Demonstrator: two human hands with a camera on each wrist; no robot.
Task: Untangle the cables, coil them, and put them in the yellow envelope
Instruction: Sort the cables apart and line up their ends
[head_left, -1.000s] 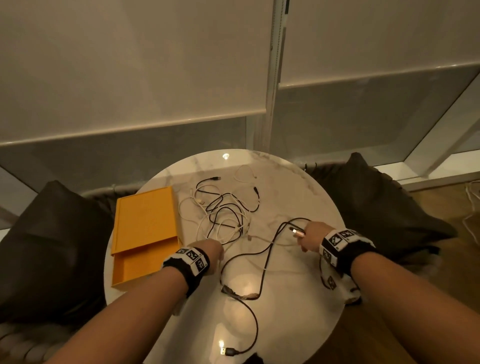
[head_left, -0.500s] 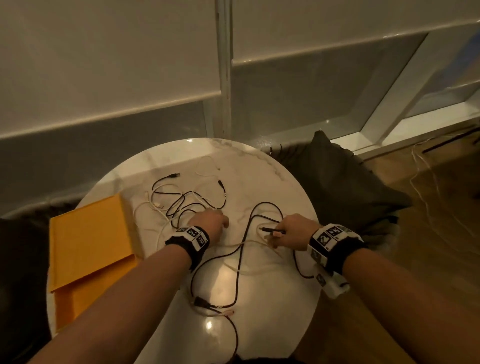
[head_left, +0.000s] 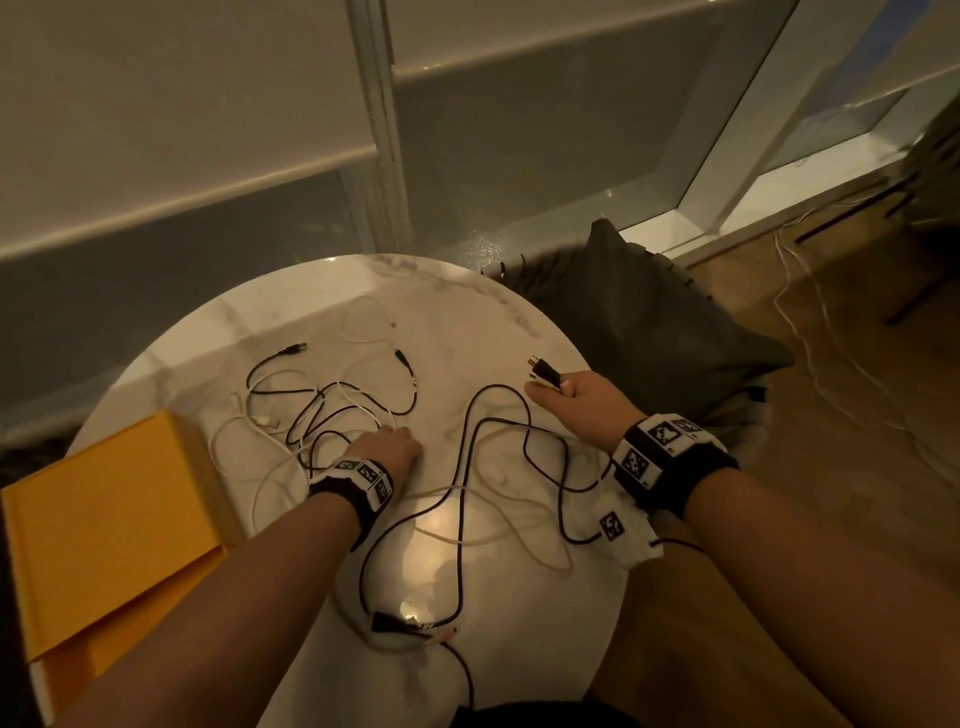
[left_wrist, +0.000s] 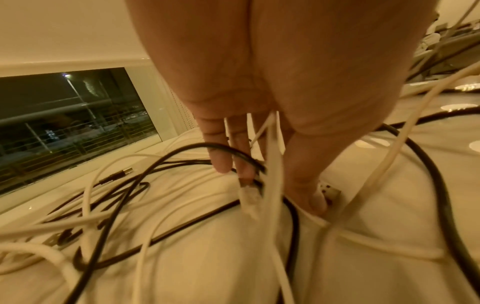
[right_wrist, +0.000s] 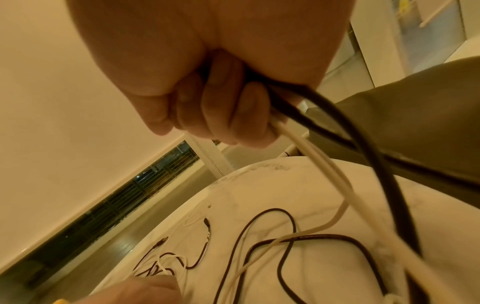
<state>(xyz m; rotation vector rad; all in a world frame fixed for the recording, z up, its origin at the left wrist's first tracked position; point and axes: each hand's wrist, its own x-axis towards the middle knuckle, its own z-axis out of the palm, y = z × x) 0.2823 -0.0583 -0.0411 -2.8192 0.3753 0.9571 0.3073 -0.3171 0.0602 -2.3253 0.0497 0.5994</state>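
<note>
Black and white cables lie in a tangle (head_left: 322, 410) on the round marble table (head_left: 467, 291). My left hand (head_left: 387, 449) rests at the tangle's right edge. Its straight fingers (left_wrist: 223, 156) point down onto the cables, and a white cable (left_wrist: 272, 185) runs between them and the thumb. My right hand (head_left: 566, 400) hovers near the table's right rim, its fingers (right_wrist: 215, 111) curled round a black cable (right_wrist: 363, 148) and a white cable (right_wrist: 319, 162). The black plug end (head_left: 543, 370) sticks out of that fist. The yellow envelope (head_left: 104, 519) lies at the left edge.
A black cable end with a plug (head_left: 389, 621) lies near the table's front edge. A dark cushion (head_left: 649, 332) sits off the right rim. A thin white cord (head_left: 810, 332) trails over the wooden floor at the right. A window wall stands behind the table.
My right hand has moved right and away towards the table's rim, drawing the black and white cable ends out of the loops. The left hand stays on the tangle. The view has swung right.
</note>
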